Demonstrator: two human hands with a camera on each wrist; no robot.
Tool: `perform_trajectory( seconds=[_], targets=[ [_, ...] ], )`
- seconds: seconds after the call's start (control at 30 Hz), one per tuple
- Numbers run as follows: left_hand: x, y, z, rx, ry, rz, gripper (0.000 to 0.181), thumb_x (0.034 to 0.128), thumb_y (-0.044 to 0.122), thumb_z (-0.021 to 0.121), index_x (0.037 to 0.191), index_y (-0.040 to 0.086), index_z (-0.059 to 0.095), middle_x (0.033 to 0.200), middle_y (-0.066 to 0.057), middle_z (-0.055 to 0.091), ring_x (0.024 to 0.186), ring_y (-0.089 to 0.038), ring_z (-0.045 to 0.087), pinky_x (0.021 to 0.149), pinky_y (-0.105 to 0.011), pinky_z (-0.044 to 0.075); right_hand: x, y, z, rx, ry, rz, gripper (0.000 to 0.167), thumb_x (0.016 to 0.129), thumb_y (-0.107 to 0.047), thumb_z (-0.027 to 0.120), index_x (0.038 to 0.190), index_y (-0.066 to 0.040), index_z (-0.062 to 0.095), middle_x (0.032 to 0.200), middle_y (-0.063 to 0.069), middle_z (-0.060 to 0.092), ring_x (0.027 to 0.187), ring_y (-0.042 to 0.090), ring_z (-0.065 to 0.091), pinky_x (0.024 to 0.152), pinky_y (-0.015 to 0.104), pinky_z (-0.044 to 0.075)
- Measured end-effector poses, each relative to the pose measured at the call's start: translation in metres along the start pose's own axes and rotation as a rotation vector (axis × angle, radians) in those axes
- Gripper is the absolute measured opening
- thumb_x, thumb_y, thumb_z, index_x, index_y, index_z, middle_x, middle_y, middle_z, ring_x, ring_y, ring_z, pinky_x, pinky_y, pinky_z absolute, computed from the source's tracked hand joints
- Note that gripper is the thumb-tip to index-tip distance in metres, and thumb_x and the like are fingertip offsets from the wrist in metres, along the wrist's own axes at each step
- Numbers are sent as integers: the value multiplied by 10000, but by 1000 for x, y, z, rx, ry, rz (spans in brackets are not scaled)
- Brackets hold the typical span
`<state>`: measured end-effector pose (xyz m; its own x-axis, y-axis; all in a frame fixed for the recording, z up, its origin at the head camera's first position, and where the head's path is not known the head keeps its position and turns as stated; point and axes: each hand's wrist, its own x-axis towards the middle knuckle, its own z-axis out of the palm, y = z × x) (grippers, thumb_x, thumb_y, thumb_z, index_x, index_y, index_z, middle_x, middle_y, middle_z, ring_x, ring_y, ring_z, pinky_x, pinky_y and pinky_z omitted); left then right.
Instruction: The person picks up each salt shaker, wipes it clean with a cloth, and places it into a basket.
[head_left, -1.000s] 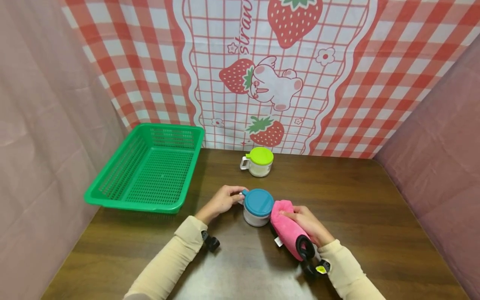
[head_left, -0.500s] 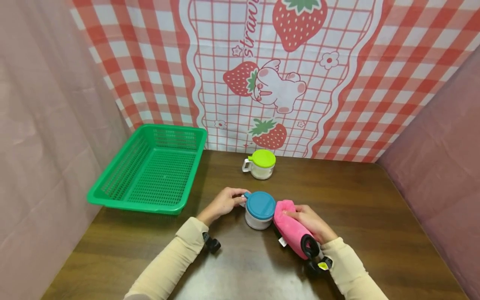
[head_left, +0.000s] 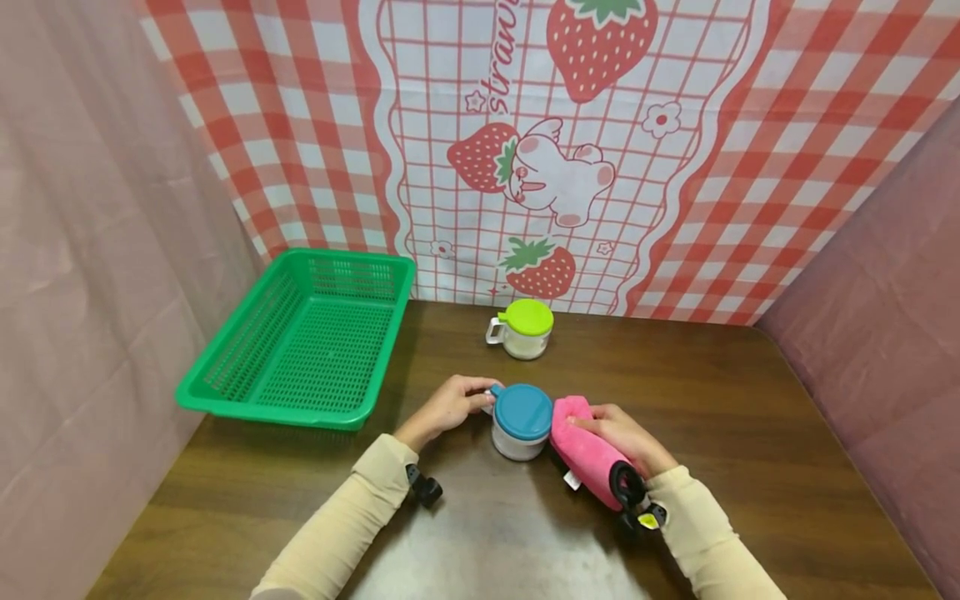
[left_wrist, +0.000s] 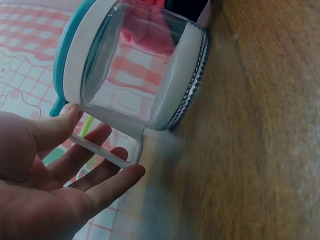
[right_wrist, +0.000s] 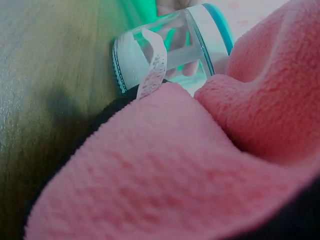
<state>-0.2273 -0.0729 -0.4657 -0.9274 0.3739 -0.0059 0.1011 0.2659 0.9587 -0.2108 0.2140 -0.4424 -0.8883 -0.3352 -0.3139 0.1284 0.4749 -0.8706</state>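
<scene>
A clear jar with a blue lid (head_left: 522, 412) and a white side handle stands upright on the wooden table. My left hand (head_left: 450, 406) holds its handle, thumb near the lid and fingers behind the handle in the left wrist view. The jar's body (left_wrist: 132, 65) is see-through with a whitish base. My right hand (head_left: 626, 437) grips a folded pink plush cloth (head_left: 588, 458) with black edging and a white tag (right_wrist: 154, 65). The cloth lies against or very near the jar's right side. My right fingers are partly hidden by the cloth, and fully so in the right wrist view.
A similar jar with a lime-green lid (head_left: 527, 329) stands farther back, its handle to the left. A green plastic basket (head_left: 382, 367) sits at the left rear. A checked strawberry curtain (head_left: 570, 183) hangs behind the table (head_left: 720, 400), with pink cloth walls on both sides.
The whole head view has shifted slightly. The pink cloth's near end has risen and swung a little to the right with my right hand. My left hand keeps hold of the jar's handle.
</scene>
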Motion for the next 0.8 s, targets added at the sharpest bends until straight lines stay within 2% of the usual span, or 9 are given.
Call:
perform_trajectory(
  seconds=[0.2, 0.3, 0.5, 0.63, 0.8],
  targets=[
    [1, -2, 0, 37, 17, 32, 250, 940, 23, 591, 1173, -23, 669, 1088, -176, 695, 853, -72, 576, 752, -224, 507, 0, 0, -1, -8, -7, 0, 281, 959, -253, 579, 957, 16, 662, 689, -71, 561, 639, 80, 523, 582, 205, 437],
    [2, -3, 1, 59, 21, 51, 250, 940, 30, 598, 1174, -14, 672, 1118, -178, 695, 885, -62, 579, 761, -177, 488, 0, 0, -1, -5, -8, -2, 283, 961, -259, 578, 956, 11, 661, 686, -74, 557, 634, 74, 519, 579, 205, 433],
    [3, -1, -1, 84, 18, 58, 248, 938, 47, 608, 1171, -4, 678, 1124, -170, 696, 895, -70, 580, 768, -191, 495, 2, -2, -3, -17, -17, -14, 294, 968, -266, 569, 966, 12, 663, 699, -74, 558, 652, 77, 516, 589, 207, 431],
    [3, 0, -2, 74, 10, 37, 254, 933, 44, 612, 1172, -11, 676, 1128, -172, 693, 880, -52, 563, 753, -176, 481, 5, -1, -4, -27, -25, -16, 278, 967, -267, 571, 925, -8, 662, 696, -73, 553, 660, 79, 515, 594, 208, 430],
    [3, 0, -3, 58, -1, 38, 256, 936, 41, 606, 1174, -25, 670, 1130, -181, 688, 876, -36, 555, 753, -170, 484, 12, -1, -6, -45, -34, -33, 286, 960, -260, 574, 957, 11, 665, 710, -72, 561, 680, 78, 518, 610, 211, 434]
  ],
)
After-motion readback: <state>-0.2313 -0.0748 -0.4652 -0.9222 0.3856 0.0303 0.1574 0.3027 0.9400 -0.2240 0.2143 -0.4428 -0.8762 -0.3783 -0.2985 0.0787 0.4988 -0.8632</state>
